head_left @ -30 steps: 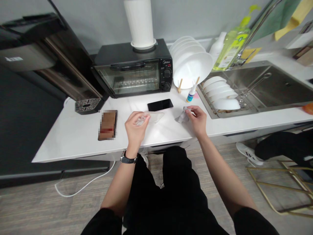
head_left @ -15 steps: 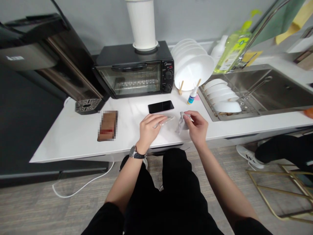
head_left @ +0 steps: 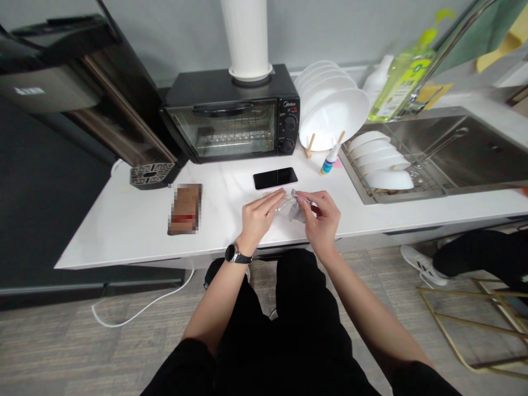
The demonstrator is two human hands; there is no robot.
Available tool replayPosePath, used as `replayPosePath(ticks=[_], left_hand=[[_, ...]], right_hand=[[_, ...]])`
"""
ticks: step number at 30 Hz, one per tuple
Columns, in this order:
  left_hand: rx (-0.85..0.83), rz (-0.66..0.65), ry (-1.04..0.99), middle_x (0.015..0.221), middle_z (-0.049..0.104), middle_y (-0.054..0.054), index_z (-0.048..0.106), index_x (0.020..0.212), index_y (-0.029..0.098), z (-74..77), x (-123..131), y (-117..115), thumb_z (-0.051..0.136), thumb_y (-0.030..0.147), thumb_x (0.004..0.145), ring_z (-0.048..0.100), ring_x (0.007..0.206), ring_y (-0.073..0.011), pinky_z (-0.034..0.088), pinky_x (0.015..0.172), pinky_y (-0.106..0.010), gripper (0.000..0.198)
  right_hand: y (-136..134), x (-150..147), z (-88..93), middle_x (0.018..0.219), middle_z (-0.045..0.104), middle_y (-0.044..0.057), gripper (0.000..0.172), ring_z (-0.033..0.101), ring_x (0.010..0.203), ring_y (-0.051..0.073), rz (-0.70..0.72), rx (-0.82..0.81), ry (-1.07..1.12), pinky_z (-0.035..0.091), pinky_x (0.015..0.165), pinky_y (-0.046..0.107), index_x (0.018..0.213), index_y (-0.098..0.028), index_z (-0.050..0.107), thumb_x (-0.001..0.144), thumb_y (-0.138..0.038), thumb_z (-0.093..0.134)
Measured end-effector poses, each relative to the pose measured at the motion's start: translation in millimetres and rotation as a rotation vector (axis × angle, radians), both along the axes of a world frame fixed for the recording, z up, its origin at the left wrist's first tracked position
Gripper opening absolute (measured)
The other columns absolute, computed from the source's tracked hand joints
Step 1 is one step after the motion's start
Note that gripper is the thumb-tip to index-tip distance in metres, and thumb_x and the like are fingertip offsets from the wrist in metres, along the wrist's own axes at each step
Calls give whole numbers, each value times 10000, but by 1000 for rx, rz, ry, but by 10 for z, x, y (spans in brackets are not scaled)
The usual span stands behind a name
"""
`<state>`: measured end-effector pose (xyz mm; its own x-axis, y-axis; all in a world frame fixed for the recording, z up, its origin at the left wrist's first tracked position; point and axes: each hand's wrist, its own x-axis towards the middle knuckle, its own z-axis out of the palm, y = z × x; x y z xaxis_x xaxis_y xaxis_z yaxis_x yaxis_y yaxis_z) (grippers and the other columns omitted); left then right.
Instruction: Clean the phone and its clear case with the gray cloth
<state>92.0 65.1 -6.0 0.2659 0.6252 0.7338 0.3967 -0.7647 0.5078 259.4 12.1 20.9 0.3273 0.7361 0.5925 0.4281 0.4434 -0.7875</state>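
My left hand [head_left: 259,214], a watch [head_left: 233,253] on its wrist, is closed on a clear, thin-rimmed object that looks like a pair of eyeglasses [head_left: 281,207], mostly hidden by the fingers. Pinched in my right hand [head_left: 324,217] is a crumpled grey cloth [head_left: 296,212], which hangs down close to the glasses' right side. Whether cloth and lens touch, I cannot tell. Both hands are just above the front of the white counter [head_left: 223,214]. Just beyond them lies a dark-screened phone [head_left: 275,178], and a small spray bottle [head_left: 330,159] stands further right.
Behind are a black toaster oven [head_left: 231,129], white plates [head_left: 334,118] in a rack and a dark drinks machine [head_left: 136,126]. Bowls [head_left: 381,159] stand by the sink [head_left: 462,148] at right. A blurred-out brown item [head_left: 185,210] lies left. Another person's leg [head_left: 474,261] shows at right.
My right hand has moved left with the cloth, up to the eyeglasses in my left hand. The left hand has shifted slightly right, and the view has shifted a little.
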Motion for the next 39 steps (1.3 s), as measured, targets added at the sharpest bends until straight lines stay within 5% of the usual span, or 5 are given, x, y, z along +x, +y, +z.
replayPosePath(ticks=[7,13,19,26,39], left_hand=[[26,14,47,1317,782,-22,737,1335,266,-43,-30,6,587,67,1005,776,1182,-189,673,1024,-365,414],[45,5,50,1330,776,-36,739,1336,250,-51,-34,-2,600,109,1025,764,1209,-195,659,1056,-360,369],[127,-12,-11,1289,794,-46,747,1323,232,-59,-9,11,594,119,1040,781,1166,-183,669,1021,-334,341],[114,11,4,1282,797,-43,744,1330,250,-65,3,21,611,121,1033,786,1156,-183,677,1009,-343,350],[108,-2,29,1349,768,-54,693,1413,255,-102,-31,28,596,125,1035,761,1215,-196,668,1027,-357,411]], right_hand=[[-154,-241,41,881,691,25,223,630,764,172,100,96,-70,570,645,340,1172,-328,820,1013,-246,686],[-87,-76,22,950,718,45,227,673,799,170,153,138,-175,569,619,315,1169,-318,824,1007,-229,693],[99,129,19,860,679,29,165,627,760,158,-33,76,-157,551,648,314,1079,-255,839,1002,-264,694],[77,68,-17,887,689,26,148,652,804,158,-30,21,-29,541,641,287,1065,-255,833,995,-254,703],[-173,-231,12,1026,758,55,252,725,898,173,187,217,-235,618,752,318,1181,-269,802,1004,-145,671]])
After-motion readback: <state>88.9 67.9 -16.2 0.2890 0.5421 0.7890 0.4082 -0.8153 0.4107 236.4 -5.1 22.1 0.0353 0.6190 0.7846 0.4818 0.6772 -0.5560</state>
